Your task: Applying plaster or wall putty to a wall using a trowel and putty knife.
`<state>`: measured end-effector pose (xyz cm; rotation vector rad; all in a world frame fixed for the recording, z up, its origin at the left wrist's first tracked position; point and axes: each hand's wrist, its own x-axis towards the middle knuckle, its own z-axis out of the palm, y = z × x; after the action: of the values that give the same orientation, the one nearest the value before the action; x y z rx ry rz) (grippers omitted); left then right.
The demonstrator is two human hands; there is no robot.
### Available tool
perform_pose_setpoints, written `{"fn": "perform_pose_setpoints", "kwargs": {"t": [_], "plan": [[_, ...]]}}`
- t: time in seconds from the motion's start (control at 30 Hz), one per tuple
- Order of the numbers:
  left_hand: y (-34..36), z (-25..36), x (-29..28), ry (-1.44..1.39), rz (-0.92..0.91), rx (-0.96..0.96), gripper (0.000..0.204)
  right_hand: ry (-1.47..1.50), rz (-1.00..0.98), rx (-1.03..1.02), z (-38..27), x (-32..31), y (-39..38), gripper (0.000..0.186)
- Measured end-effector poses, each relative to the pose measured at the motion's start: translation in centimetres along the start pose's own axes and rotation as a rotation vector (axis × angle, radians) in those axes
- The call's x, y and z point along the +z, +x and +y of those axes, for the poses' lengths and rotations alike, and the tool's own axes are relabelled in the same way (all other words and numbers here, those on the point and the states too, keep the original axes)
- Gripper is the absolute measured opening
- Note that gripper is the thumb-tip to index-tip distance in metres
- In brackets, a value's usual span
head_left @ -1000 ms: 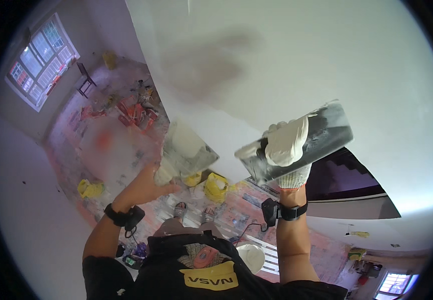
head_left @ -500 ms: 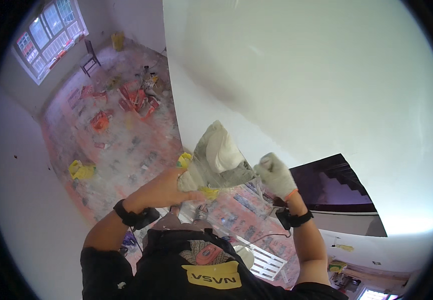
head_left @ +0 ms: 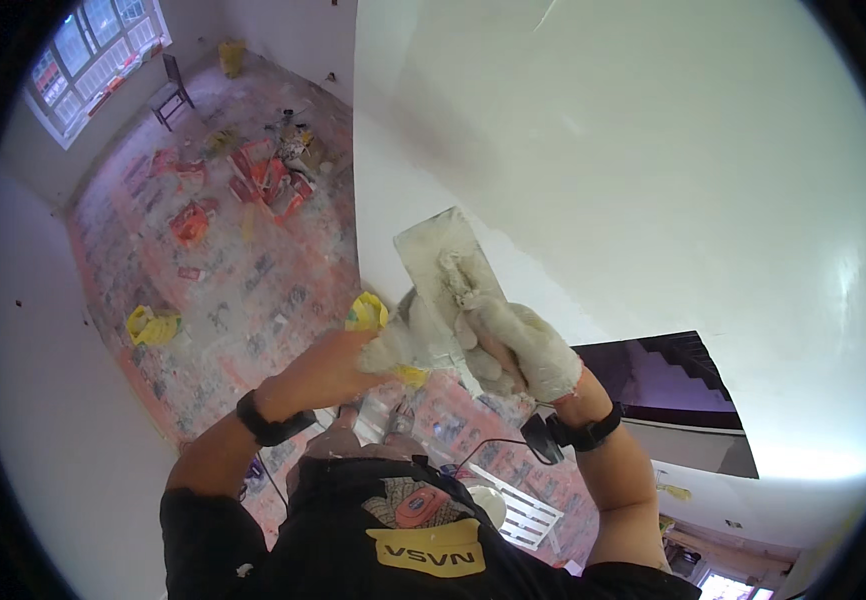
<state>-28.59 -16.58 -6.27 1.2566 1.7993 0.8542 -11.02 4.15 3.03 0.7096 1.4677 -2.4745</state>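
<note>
A plastering trowel [head_left: 441,245] is in front of me near the wall, its grey, putty-smeared blade pointing up and away. My right hand [head_left: 528,350], in a whitish glove, is closed round the trowel's handle. My left hand [head_left: 385,352], gloved over the fingers, is just beside it, closed on a putty board that is now mostly hidden behind the trowel. The lower part of the trowel blade overlaps the board; whether they touch I cannot tell. The smooth white wall [head_left: 633,190] rises ahead and to the right, with a greyer patch at its left side.
A dark opening with a stepped edge [head_left: 668,375] lies right of my hands. Below me are a white slatted platform [head_left: 528,520] and a pale bucket [head_left: 491,503]. Red bags [head_left: 268,175], yellow bags [head_left: 153,326] and a chair [head_left: 171,95] stand about the dusty floor at left.
My right hand has moved left, turning the trowel so its blade shows broadside over the board. The white putty heap seen on the board earlier is now hidden. My view has shifted slightly.
</note>
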Motion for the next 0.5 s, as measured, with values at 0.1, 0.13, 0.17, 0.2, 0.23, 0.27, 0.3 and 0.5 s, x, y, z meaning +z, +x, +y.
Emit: {"fn": "perform_pose_setpoints", "kwargs": {"t": [0.1,0.13,0.17,0.2,0.23,0.27,0.3,0.5], "plan": [[-1.0,-1.6,-1.3,-0.018,-0.018,-0.136,0.047,-0.314,0.064,-0.042,1.2,-0.9,2.8,0.037],[-1.8,-4.1,-1.2,-0.025,0.043,-0.162,0.044,-0.608,0.153,-0.181,1.6,-0.9,4.0,0.034],[-2.8,-5.8,-1.2,-0.032,0.105,-0.192,0.042,-0.899,0.24,-0.322,2.2,-1.4,5.4,0.03],[-3.4,-5.9,-1.5,-0.028,0.094,-0.188,0.042,-1.144,0.38,-0.367,3.4,-3.4,7.1,0.022],[-4.1,-5.7,-2.1,-0.064,0.126,-0.235,0.041,-1.137,0.394,-0.364,4.4,-5.2,9.0,0.022],[-4.8,-5.7,-2.3,-0.103,0.159,-0.285,0.041,-1.221,0.482,-0.364,5.2,-6.9,10.6,0.018],[-5.5,-6.0,-2.1,-0.101,0.154,-0.284,0.041,-1.306,0.565,-0.368,5.9,-8.7,12.3,0.016],[-9.7,-8.3,-1.5,-0.173,0.186,-0.508,0.045,-1.428,0.758,-0.383,10.2,-15.9,21.4,0.014]]}}
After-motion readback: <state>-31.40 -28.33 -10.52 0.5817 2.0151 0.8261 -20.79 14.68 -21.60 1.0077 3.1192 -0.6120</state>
